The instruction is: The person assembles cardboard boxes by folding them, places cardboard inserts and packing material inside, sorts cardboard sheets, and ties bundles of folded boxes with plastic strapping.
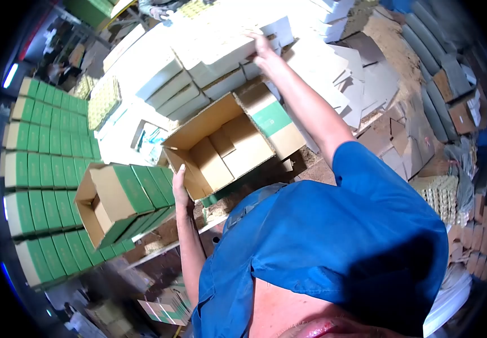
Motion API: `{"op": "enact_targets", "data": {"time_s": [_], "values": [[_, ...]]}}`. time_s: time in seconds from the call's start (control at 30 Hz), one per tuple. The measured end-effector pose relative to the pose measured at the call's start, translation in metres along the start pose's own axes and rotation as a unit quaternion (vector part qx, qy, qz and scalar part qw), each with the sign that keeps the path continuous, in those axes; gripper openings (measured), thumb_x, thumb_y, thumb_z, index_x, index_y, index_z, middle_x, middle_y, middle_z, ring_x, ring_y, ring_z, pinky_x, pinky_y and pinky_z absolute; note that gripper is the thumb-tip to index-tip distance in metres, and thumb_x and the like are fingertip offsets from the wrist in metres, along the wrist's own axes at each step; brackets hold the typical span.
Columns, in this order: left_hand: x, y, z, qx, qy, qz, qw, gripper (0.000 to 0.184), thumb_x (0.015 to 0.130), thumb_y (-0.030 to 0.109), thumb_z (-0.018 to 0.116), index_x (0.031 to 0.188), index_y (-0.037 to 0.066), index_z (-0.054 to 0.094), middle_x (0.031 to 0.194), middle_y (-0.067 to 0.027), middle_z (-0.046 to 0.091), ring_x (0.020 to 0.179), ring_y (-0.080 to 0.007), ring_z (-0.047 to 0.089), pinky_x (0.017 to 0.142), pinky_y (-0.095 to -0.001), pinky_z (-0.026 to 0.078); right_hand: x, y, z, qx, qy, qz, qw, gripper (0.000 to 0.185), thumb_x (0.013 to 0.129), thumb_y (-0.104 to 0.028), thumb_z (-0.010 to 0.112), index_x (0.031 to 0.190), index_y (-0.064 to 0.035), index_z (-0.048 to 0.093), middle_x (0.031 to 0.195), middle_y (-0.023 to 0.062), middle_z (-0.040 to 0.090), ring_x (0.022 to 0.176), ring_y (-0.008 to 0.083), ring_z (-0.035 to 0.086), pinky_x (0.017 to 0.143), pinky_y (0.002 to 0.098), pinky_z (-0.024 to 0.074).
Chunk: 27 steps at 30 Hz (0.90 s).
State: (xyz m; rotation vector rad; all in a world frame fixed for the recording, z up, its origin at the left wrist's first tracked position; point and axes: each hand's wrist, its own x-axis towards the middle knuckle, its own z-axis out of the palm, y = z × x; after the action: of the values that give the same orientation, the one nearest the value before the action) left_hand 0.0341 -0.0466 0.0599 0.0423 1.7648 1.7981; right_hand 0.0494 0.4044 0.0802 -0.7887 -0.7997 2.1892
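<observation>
An open cardboard box [221, 147] stands in front of my body, with its bare brown inside facing up. My left hand [181, 188] is closed on its left wall, thumb at the rim. One flap with a green band [271, 119] hangs out on the right side. My right hand [263, 49] reaches forward to the right end of a row of stacked white boxes [215, 70]. Its fingers look stretched out over the top edge, partly washed out by glare.
Green-and-white cartons [52, 169] are stacked high on the left, beside another open carton [100, 208]. Loose grey cardboard sheets [362, 84] lie at right. Egg trays [103, 102] sit at back left. Another person's gloved hand [162, 14] shows at the far edge.
</observation>
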Motion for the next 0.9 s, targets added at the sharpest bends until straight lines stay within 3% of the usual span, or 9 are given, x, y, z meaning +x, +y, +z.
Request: {"op": "enact_targets", "data": {"time_s": [0.1, 0.17, 0.3, 0.4, 0.5, 0.6, 0.7, 0.73, 0.9], "values": [[0.0, 0.001, -0.002, -0.017, -0.021, 0.003, 1.0, 0.039, 0.093, 0.032, 0.059, 0.119, 0.003, 0.059, 0.109, -0.004, 0.062, 0.099, -0.0149, 0.058, 0.089, -0.0294, 0.046, -0.024, -0.016, -0.024, -0.039, 0.023, -0.009, 0.999, 0.067, 0.077, -0.036, 0.07, 0.134, -0.0081, 0.049, 0.125, 0.0145, 0.056, 0.118, 0.031, 0.05, 0.097, 0.0496, 0.043], [0.003, 0.0, -0.001, -0.023, -0.032, 0.026, 0.999, 0.039, 0.094, 0.029, 0.058, 0.122, 0.002, 0.058, 0.111, -0.004, 0.061, 0.1, -0.0136, 0.057, 0.09, -0.0287, 0.045, -0.043, -0.038, -0.044, -0.052, -0.052, -0.022, 0.997, 0.059, 0.079, -0.03, 0.069, 0.13, -0.0037, 0.053, 0.123, 0.0146, 0.06, 0.111, 0.0282, 0.057, 0.099, 0.0434, 0.0441], [0.001, 0.007, 0.004, 0.023, -0.03, 0.034, 0.999, 0.042, 0.095, 0.03, 0.055, 0.123, -0.001, 0.056, 0.114, -0.0069, 0.061, 0.104, -0.0149, 0.056, 0.093, -0.029, 0.043, -0.087, -0.088, -0.06, -0.035, -0.128, 0.007, 0.991, 0.048, 0.089, -0.02, 0.062, 0.13, 0.0028, 0.05, 0.128, 0.0175, 0.059, 0.118, 0.0283, 0.057, 0.103, 0.0415, 0.0457], [0.023, -0.004, -0.005, 0.027, -0.069, 0.032, 0.997, 0.047, 0.094, 0.031, 0.055, 0.127, -0.002, 0.054, 0.12, -0.0093, 0.06, 0.108, -0.0167, 0.056, 0.097, -0.0297, 0.041, -0.108, -0.107, -0.065, -0.106, -0.174, 0.035, 0.978, 0.047, 0.094, -0.018, 0.055, 0.134, 0.0045, 0.045, 0.129, 0.0215, 0.057, 0.113, 0.0268, 0.062, 0.098, 0.0383, 0.0514], [0.035, -0.01, -0.003, 0.03, -0.093, 0.054, 0.994, 0.053, 0.093, 0.034, 0.055, 0.131, -0.003, 0.052, 0.128, -0.0124, 0.058, 0.117, -0.02, 0.052, 0.104, -0.0325, 0.036, -0.131, -0.101, -0.052, -0.115, -0.241, 0.144, 0.953, 0.049, 0.088, -0.023, 0.062, 0.126, 0.0077, 0.051, 0.122, 0.0208, 0.06, 0.109, 0.0262, 0.063, 0.094, 0.0374, 0.0531], [0.038, -0.009, -0.002, 0.043, -0.09, 0.063, 0.993, 0.054, 0.094, 0.035, 0.055, 0.132, -0.003, 0.051, 0.128, -0.0126, 0.058, 0.116, -0.0206, 0.052, 0.104, -0.033, 0.036, -0.15, -0.074, -0.031, -0.224, -0.24, 0.124, 0.936, 0.051, 0.086, -0.026, 0.065, 0.122, 0.0079, 0.053, 0.115, 0.0182, 0.062, 0.102, 0.0244, 0.065, 0.089, 0.0354, 0.0548], [0.043, -0.018, -0.009, 0.026, -0.097, 0.067, 0.993, 0.049, 0.095, 0.033, 0.053, 0.129, -0.003, 0.054, 0.124, -0.0123, 0.059, 0.112, -0.0198, 0.053, 0.101, -0.0325, 0.038, -0.153, -0.048, -0.014, -0.371, -0.234, 0.085, 0.895, 0.058, 0.083, -0.033, 0.067, 0.125, 0.0043, 0.052, 0.115, 0.0155, 0.061, 0.104, 0.0221, 0.06, 0.091, 0.034, 0.0491], [0.043, -0.021, -0.012, 0.012, -0.102, 0.068, 0.992, 0.047, 0.097, 0.031, 0.051, 0.127, -0.003, 0.055, 0.123, -0.0121, 0.059, 0.11, -0.0193, 0.054, 0.099, -0.0321, 0.039, -0.155, -0.039, -0.004, -0.365, -0.255, 0.103, 0.889, 0.061, 0.08, -0.037, 0.068, 0.124, 0.0029, 0.053, 0.116, 0.0155, 0.059, 0.108, 0.0224, 0.057, 0.095, 0.0342, 0.0444], [0.027, -0.013, -0.01, 0.078, -0.112, 0.091, 0.986, 0.045, 0.1, 0.029, 0.044, 0.128, -0.005, 0.054, 0.124, -0.0131, 0.059, 0.112, -0.0182, 0.053, 0.1, -0.0324, 0.039, -0.16, -0.027, 0.038, -0.434, -0.248, 0.083, 0.862, 0.056, 0.084, -0.038, 0.066, 0.122, 0.0008, 0.055, 0.114, 0.0151, 0.059, 0.108, 0.023, 0.057, 0.095, 0.0352, 0.0449]]}}
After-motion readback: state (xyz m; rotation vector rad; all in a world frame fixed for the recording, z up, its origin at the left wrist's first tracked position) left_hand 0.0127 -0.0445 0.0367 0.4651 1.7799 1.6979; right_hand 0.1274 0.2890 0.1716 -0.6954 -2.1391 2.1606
